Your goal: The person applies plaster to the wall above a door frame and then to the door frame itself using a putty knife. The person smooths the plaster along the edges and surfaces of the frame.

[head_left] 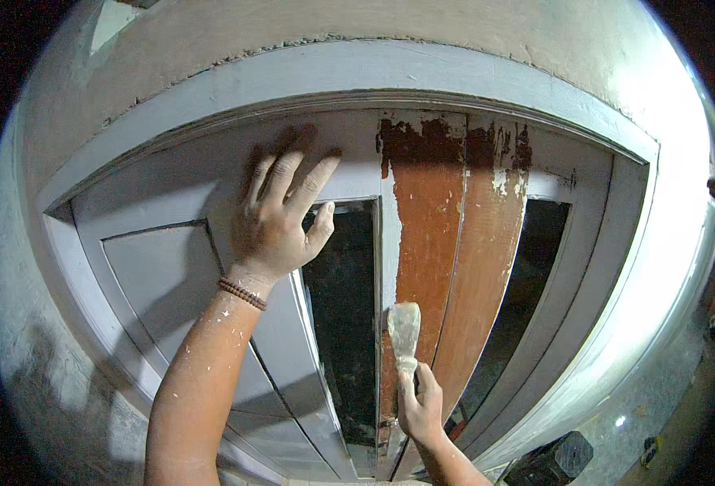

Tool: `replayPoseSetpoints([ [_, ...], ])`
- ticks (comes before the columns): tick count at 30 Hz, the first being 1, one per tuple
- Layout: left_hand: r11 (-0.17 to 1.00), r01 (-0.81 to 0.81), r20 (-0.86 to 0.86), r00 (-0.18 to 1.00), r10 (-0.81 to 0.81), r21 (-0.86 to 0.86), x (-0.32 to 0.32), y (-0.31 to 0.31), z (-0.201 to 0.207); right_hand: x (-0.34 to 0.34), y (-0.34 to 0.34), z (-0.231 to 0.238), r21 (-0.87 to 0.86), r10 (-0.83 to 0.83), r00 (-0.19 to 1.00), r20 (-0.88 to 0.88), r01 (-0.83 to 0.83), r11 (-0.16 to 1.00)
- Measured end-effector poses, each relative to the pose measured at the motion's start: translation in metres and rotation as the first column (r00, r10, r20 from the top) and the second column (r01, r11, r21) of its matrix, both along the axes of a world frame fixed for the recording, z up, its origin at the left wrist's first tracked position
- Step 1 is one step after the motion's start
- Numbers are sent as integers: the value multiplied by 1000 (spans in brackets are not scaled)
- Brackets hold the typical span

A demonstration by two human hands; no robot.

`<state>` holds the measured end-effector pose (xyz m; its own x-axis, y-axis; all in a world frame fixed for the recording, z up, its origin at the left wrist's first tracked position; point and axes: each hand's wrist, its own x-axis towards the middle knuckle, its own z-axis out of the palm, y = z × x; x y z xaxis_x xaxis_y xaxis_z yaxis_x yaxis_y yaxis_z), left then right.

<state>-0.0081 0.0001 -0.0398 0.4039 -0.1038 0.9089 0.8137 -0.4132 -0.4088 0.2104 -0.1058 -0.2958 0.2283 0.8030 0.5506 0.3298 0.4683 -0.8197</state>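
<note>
Left hand (280, 215) spreads flat on the grey door (171, 275), right hand (421, 405) grips the putty knife (404, 332) against the door's stripped brown stile (430, 235), mid-scrape; next stroke likely needs firm upward pressure.

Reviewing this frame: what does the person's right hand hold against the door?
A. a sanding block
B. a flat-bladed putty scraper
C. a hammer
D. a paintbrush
B: the right hand grips a flat-bladed putty scraper whose pale blade lies on the bare brown wooden stile, while the left hand rests flat on the grey-painted door.
</note>
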Motion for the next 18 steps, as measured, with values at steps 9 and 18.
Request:
replayPoseSetpoints([
  [9,999,-17,4,1000,17,-44,-1,0,0,-3,-5,5,-47,18,999,-30,-20,999],
  [18,998,-12,9,1000,12,-65,-1,2,-2,-2,5,-4,141,22,999,-31,-17,990],
])
